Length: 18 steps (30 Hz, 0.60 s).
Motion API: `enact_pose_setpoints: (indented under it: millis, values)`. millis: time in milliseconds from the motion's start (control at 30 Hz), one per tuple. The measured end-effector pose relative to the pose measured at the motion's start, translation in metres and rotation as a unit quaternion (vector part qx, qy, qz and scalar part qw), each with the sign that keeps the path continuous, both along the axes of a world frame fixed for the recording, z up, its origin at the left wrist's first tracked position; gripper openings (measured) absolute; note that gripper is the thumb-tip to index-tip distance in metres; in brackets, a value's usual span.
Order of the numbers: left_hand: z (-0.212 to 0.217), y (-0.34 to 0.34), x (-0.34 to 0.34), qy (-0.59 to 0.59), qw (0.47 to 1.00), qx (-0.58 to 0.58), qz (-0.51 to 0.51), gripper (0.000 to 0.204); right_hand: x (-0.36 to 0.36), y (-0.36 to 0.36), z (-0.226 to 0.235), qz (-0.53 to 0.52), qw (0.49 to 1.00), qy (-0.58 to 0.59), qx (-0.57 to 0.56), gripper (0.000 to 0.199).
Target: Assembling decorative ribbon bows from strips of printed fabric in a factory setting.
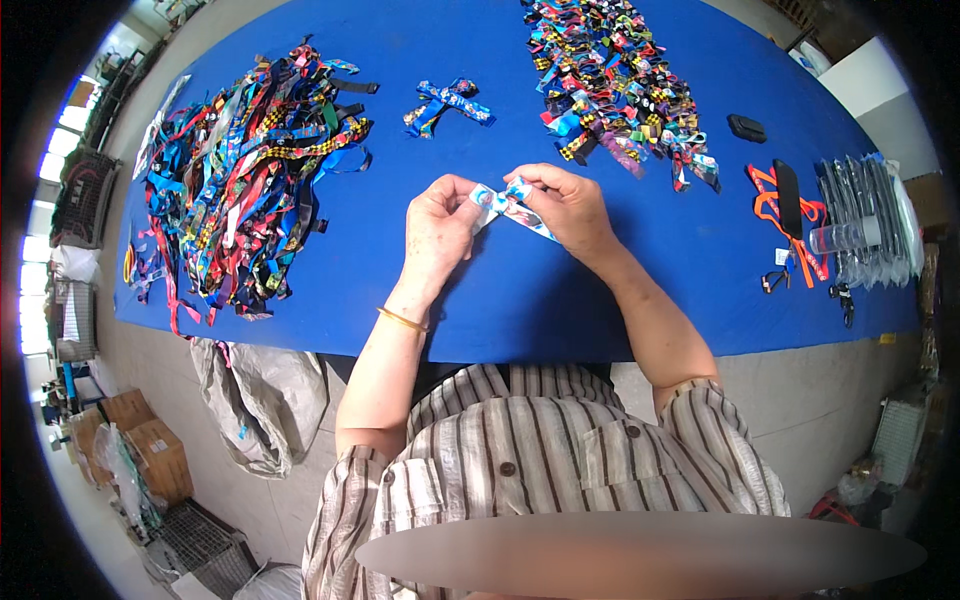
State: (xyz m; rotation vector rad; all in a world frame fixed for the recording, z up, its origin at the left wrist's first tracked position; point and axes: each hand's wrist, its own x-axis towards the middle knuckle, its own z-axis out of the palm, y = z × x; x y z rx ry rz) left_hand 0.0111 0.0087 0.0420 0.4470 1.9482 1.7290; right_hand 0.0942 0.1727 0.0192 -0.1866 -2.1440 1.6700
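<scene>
Over the middle of the table, my left hand [438, 228] pinches one part of a white and light-blue printed fabric strap [527, 218] between thumb and fingers. My right hand [572, 208] grips another part of the same strap close by. Between my hands the strap looks folded or crossed, and a flat length slants down under my right hand. My fingers hide some of it. Beyond my hands, a few blue patterned straps [447, 103] lie crossed over each other.
A big tangled heap of colourful straps [265, 170] covers the table's left side. Folded straps form a long pile [615, 80] at the far right of centre. Further right lie a black case [746, 127], an orange strap [768, 205], scissors [773, 280] and plastic-wrapped packs [868, 215] on the blue tabletop [440, 40].
</scene>
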Motion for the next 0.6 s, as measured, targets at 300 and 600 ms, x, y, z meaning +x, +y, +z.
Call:
enact_pose_setpoints:
  millis: [300, 600]
  values:
    - [-0.005, 0.007, 0.000, -0.062, 0.988, 0.134, -0.046, 0.018, 0.000, -0.004, 0.000, -0.032, 0.994, 0.056, 0.087, 0.015]
    - [-0.022, 0.006, 0.002, -0.088, 0.981, 0.169, -0.034, 0.025, -0.001, -0.006, -0.006, 0.068, 0.981, -0.060, -0.172, 0.018]
